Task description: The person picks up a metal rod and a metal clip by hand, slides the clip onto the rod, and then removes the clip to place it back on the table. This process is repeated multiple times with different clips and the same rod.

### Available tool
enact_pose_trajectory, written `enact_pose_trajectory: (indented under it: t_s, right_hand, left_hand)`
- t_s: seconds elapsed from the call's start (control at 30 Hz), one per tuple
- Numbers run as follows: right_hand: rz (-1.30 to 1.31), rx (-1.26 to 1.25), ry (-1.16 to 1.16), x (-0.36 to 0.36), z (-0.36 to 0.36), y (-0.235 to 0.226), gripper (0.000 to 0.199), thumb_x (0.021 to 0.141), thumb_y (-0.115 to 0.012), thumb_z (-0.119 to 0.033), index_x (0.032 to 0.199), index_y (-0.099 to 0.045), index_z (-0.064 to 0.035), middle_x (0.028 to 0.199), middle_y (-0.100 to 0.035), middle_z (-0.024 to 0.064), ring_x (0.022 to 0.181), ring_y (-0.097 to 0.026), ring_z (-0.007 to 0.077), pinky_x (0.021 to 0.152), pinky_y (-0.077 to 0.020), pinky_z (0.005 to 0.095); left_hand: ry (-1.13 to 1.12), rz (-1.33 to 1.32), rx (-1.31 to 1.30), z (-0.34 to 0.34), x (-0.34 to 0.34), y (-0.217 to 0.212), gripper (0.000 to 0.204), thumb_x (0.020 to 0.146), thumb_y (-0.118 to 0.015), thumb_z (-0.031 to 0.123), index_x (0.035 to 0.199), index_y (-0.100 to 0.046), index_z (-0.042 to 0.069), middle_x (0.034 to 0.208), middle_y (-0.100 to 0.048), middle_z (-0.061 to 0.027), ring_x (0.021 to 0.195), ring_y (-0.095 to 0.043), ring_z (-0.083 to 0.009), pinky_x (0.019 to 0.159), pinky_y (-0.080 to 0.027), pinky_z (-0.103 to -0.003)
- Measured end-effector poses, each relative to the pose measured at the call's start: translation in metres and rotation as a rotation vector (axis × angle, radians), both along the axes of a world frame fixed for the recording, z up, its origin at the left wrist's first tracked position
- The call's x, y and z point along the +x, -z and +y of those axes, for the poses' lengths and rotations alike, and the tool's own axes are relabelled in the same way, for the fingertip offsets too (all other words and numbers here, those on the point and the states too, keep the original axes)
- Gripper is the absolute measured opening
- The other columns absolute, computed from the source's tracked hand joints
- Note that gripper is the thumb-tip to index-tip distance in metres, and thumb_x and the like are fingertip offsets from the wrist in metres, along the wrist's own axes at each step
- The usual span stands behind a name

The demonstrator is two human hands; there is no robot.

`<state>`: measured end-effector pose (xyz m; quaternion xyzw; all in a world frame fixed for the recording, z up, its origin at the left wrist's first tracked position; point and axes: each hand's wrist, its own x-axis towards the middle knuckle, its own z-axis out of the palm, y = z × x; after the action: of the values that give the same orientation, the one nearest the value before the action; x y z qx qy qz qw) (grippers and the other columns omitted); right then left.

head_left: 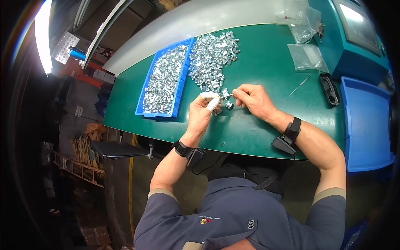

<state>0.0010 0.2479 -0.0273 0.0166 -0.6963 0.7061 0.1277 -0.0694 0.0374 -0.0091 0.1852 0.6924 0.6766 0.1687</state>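
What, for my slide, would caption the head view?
At a green table, the right hand points a rod toward the left hand, near heaped metal parts and a filled blue tray.

Shirt (237,200): light, small lettering (209,218) on the chest next to a red-and-yellow emblem (203,221), plus a white linked-ring emblem (251,224). White sheet (66,48), upper left: rows of dark characters, too small to read. White tag (79,111) below it: marks illegible.
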Motion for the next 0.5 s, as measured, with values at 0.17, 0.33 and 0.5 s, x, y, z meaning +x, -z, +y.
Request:
enact_pose_trajectory:
  t_s: [0.17,0.33,0.5]
  right_hand:
    - [-0.098,0.075,-0.099,0.002,0.001,-0.006,0.041,0.102,-0.06,-0.034,0.079,-0.07,-0.0015,0.06,-0.064,0.0025,0.051,-0.055,0.008,0.049,-0.0437,0.0266]
    - [-0.144,0.065,-0.143,0.001,0.004,-0.005,0.048,0.103,-0.058,-0.039,0.077,-0.071,-0.0009,0.06,-0.064,0.0035,0.051,-0.056,0.0082,0.049,-0.0447,0.0262]
    - [-0.22,0.104,-0.234,0.004,0.002,-0.004,0.052,0.104,-0.057,-0.043,0.077,-0.071,-0.0012,0.06,-0.065,0.0038,0.052,-0.057,0.0084,0.049,-0.0454,0.0251]
  left_hand:
    - [0.039,0.059,-0.025,-0.002,0.0,0.002,0.013,0.095,-0.071,0.006,0.107,-0.068,0.003,0.096,-0.072,-0.0033,0.083,-0.066,-0.0097,0.074,-0.055,-0.025]
    - [0.037,0.053,-0.02,-0.001,0.003,0.005,0.01,0.095,-0.071,0.005,0.105,-0.069,0.003,0.095,-0.071,-0.0017,0.083,-0.065,-0.0086,0.076,-0.053,-0.025]
    - [0.082,0.066,-0.037,0.006,0.016,0.004,0.01,0.094,-0.071,0.003,0.104,-0.07,0.003,0.094,-0.071,-0.0019,0.084,-0.065,-0.0092,0.079,-0.053,-0.026]
